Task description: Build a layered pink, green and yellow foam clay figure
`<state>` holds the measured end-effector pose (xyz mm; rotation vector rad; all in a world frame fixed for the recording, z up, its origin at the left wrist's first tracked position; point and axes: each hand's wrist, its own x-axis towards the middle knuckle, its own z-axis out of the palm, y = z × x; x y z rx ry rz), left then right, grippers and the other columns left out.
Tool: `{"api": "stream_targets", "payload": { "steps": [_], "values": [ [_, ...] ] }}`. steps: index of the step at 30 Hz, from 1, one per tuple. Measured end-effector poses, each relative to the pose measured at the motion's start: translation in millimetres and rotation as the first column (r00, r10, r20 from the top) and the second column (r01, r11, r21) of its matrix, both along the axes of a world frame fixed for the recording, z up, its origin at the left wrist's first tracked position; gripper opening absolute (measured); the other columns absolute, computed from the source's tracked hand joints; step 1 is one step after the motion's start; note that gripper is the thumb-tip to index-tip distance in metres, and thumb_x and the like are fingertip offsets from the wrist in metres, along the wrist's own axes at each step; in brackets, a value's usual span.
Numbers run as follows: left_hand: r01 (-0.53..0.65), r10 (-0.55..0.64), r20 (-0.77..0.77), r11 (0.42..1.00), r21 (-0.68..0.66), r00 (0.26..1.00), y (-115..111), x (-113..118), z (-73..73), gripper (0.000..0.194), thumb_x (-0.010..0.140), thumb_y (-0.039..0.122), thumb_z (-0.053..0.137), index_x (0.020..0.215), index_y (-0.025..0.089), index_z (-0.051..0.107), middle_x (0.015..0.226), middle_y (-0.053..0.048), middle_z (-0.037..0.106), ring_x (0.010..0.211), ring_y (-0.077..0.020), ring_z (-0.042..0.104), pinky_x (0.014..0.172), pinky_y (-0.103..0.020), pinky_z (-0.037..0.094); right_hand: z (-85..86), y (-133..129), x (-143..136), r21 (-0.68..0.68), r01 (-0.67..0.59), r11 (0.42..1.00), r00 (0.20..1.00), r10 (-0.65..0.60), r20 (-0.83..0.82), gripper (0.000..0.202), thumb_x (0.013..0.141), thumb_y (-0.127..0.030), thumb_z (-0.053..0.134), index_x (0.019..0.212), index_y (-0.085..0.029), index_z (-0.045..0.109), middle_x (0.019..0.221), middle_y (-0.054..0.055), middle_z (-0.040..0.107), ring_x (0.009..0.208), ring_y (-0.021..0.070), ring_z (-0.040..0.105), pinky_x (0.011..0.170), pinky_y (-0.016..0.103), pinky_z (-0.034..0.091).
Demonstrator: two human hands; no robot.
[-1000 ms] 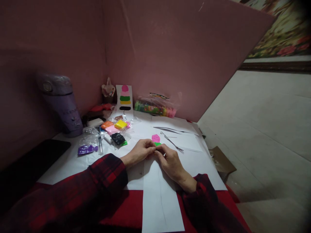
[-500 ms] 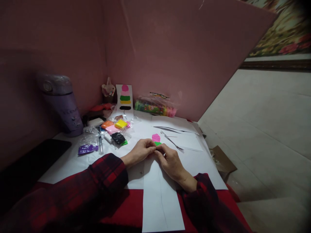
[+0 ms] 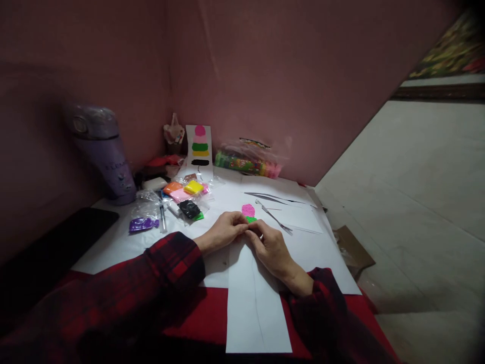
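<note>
A long white paper strip (image 3: 259, 318) with a thin pencil line lies in front of me. Near its far end sits a bumpy pink clay patch (image 3: 248, 210), bordered by a green clay patch (image 3: 250, 220). My left hand (image 3: 223, 232) and my right hand (image 3: 273, 250) meet just below the green patch, their thumbs and fingertips pinched close together. Whatever lies between the fingertips is hidden. Right of the pink clay, a fork (image 3: 275, 217) rests on the white paper sheet (image 3: 333, 268).
Bagged clay packets (image 3: 182, 194) lie at the left, by a purple packet (image 3: 144, 225) and a pen (image 3: 162, 217). A purple bottle (image 3: 108, 156) stands behind a dark phone-like slab (image 3: 76, 232). A coloured drawing (image 3: 200, 146) and a plastic pack (image 3: 248, 162) lean against the wall.
The view has shifted slightly, so everything sits a bit further right and higher. Both hands stay together below the green clay, with hardly any visible finger movement.
</note>
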<state>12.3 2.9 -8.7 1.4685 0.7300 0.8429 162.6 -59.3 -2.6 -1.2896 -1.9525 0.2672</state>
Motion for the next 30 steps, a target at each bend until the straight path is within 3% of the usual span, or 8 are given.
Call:
{"api": "stream_targets", "payload": {
  "steps": [11, 30],
  "values": [
    [-0.002, 0.003, -0.030, 1.000, 0.005, 1.000, -1.1, 0.6, 1.0, 0.018, 0.072, 0.031, 0.062, 0.072, 0.014, 0.056, 0.047, 0.005, 0.049, 0.044, -0.0084, 0.043, 0.043, -0.020, 0.032, 0.5, -0.7, 1.2, -0.011, 0.017, 1.000, 0.999, -0.017, 0.035, 0.007, 0.091, -0.020, 0.054, 0.092, -0.019, 0.061, 0.078, 0.004, 0.069, 0.066, 0.0178, 0.063, 0.060, 0.027, 0.046],
    [-0.015, 0.016, -0.056, 1.000, 0.013, 0.998, -1.6, 0.5, 1.7, 0.013, 0.074, 0.026, 0.063, 0.071, 0.014, 0.058, 0.047, 0.005, 0.050, 0.043, -0.0085, 0.044, 0.044, -0.020, 0.032, 0.2, -0.2, 2.5, -0.011, 0.008, 1.000, 0.999, -0.007, 0.051, 0.008, 0.092, -0.021, 0.053, 0.091, -0.019, 0.060, 0.080, 0.004, 0.070, 0.064, 0.0169, 0.063, 0.059, 0.027, 0.046]
  ]
}}
